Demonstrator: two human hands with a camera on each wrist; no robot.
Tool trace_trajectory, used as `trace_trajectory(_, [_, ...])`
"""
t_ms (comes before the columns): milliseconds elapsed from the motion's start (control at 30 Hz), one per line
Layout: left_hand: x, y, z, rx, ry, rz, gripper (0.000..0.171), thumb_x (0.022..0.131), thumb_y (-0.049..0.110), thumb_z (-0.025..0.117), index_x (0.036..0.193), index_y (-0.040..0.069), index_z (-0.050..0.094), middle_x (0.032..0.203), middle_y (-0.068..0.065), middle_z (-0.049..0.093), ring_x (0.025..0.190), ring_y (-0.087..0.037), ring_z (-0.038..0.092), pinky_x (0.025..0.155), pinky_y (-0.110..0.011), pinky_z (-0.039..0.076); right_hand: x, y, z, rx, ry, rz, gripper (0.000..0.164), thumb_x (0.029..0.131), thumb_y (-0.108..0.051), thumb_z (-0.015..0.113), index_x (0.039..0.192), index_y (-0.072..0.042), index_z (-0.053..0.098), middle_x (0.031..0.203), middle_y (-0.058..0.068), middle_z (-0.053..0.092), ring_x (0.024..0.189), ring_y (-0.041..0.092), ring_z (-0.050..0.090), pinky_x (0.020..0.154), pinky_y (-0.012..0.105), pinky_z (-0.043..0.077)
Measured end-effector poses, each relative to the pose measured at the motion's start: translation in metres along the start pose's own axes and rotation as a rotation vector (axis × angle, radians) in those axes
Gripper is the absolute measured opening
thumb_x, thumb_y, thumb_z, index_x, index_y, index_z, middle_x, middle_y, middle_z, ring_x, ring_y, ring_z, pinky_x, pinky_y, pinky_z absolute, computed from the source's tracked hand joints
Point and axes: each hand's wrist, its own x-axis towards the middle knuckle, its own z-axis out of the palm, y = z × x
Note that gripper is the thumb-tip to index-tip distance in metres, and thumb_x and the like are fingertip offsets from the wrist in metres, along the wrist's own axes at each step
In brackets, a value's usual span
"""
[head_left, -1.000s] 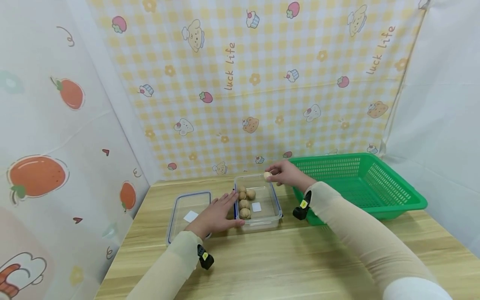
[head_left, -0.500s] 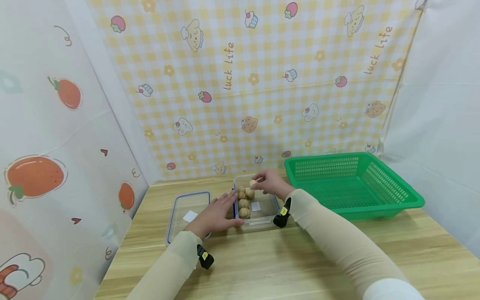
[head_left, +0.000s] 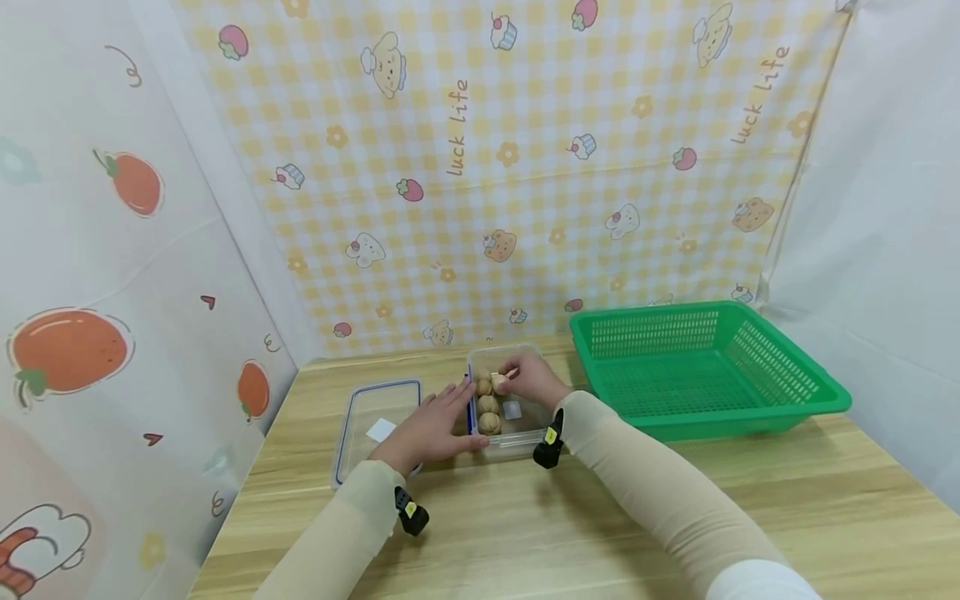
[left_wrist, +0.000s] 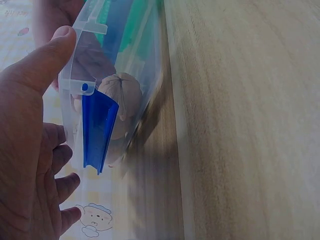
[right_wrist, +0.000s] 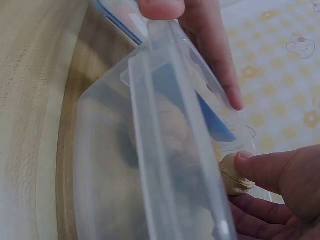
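A clear plastic food container (head_left: 525,439) with blue side clips stands on the table. Inside, several walnuts (head_left: 490,423) lie along its left side. My right hand (head_left: 534,379) is over the container and pinches a walnut (right_wrist: 235,175) between thumb and fingers, low inside the far part. With fingers spread and fairly straight, my left hand (head_left: 431,427) rests against the container's left rim, the thumb at the near corner. A blue clip (left_wrist: 97,127) hangs beside that thumb in the left wrist view. The right hand partly hides the container's right side.
Left of the container, partly under my left hand, lies its clear lid (head_left: 386,400) with a blue seal. A green plastic basket (head_left: 813,371) stands to the right. A patterned cloth (head_left: 555,192) hangs behind the wooden table (head_left: 495,533).
My right hand has moved left from the container's far right rim with the walnut, then down into the container beside the other walnuts. The left hand stays in place.
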Motion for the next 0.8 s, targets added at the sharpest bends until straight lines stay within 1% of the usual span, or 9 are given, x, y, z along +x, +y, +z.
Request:
trace_trajectory(100, [0.005, 0.001, 0.003, -0.013, 0.005, 0.015, 0.101, 0.091, 0.075, 0.051, 0.164, 0.014, 0.016, 0.17, -0.005, 0.011, 0.155, -0.03, 0.013, 0.123, -0.056, 0.014, -0.001, 0.005, 0.001, -0.014, 0.026, -0.005, 0.025, 0.087, -0.01, 0.08, 0.11, 0.0, 0.073, 0.109, 0.011, 0.072, 0.099, 0.026, 0.068, 0.084, 0.038, 0.057])
trace_trajectory(267, [0.006, -0.001, 0.008, -0.018, 0.027, -0.004, 0.1, 0.091, 0.073, 0.054, 0.164, 0.016, 0.017, 0.17, -0.002, 0.01, 0.155, -0.029, 0.014, 0.123, -0.055, 0.014, -0.001, 0.009, 0.007, 0.011, -0.01, -0.019, 0.027, 0.088, -0.011, 0.079, 0.11, 0.001, 0.072, 0.104, 0.01, 0.072, 0.09, 0.02, 0.067, 0.076, 0.033, 0.057])
trace_trajectory(333, [0.005, -0.003, 0.01, -0.024, 0.036, 0.0, 0.1, 0.091, 0.073, 0.054, 0.164, 0.015, 0.017, 0.17, -0.003, 0.011, 0.155, -0.031, 0.015, 0.123, -0.056, 0.014, -0.001, 0.008, 0.009, 0.01, -0.017, -0.012, 0.027, 0.088, -0.011, 0.078, 0.11, 0.001, 0.071, 0.101, 0.01, 0.072, 0.087, 0.019, 0.066, 0.073, 0.032, 0.056])
trace_trajectory(433, [0.003, -0.005, 0.01, -0.031, 0.039, 0.01, 0.102, 0.091, 0.075, 0.052, 0.164, 0.015, 0.015, 0.17, -0.003, 0.009, 0.155, -0.032, 0.014, 0.123, -0.056, 0.013, -0.001, 0.005, 0.012, -0.027, 0.005, 0.0, 0.026, 0.087, -0.009, 0.079, 0.109, 0.0, 0.071, 0.098, 0.009, 0.071, 0.084, 0.018, 0.065, 0.071, 0.032, 0.056])
trace_trajectory(567, [0.003, -0.004, 0.009, -0.028, 0.03, 0.011, 0.102, 0.091, 0.076, 0.05, 0.164, 0.016, 0.014, 0.17, -0.003, 0.008, 0.155, -0.032, 0.014, 0.123, -0.055, 0.013, -0.003, 0.004, 0.013, -0.072, 0.013, 0.02, 0.028, 0.087, -0.009, 0.079, 0.112, 0.0, 0.07, 0.1, 0.009, 0.071, 0.084, 0.019, 0.065, 0.072, 0.033, 0.056])
trace_trajectory(700, [0.002, -0.002, 0.007, -0.033, 0.019, 0.009, 0.101, 0.091, 0.074, 0.051, 0.164, 0.015, 0.014, 0.17, -0.003, 0.008, 0.155, -0.032, 0.014, 0.123, -0.054, 0.012, -0.005, 0.001, 0.011, -0.096, -0.004, 0.026, 0.03, 0.086, -0.009, 0.079, 0.113, 0.0, 0.069, 0.101, 0.009, 0.071, 0.08, 0.018, 0.063, 0.072, 0.033, 0.055])
trace_trajectory(800, [0.0, -0.001, 0.005, -0.04, 0.018, 0.005, 0.101, 0.091, 0.073, 0.052, 0.164, 0.014, 0.015, 0.17, -0.004, 0.009, 0.155, -0.032, 0.014, 0.123, -0.055, 0.013, -0.007, -0.004, 0.007, -0.133, -0.042, 0.02, 0.031, 0.087, -0.011, 0.078, 0.115, 0.0, 0.068, 0.1, 0.007, 0.071, 0.078, 0.017, 0.062, 0.072, 0.033, 0.054])
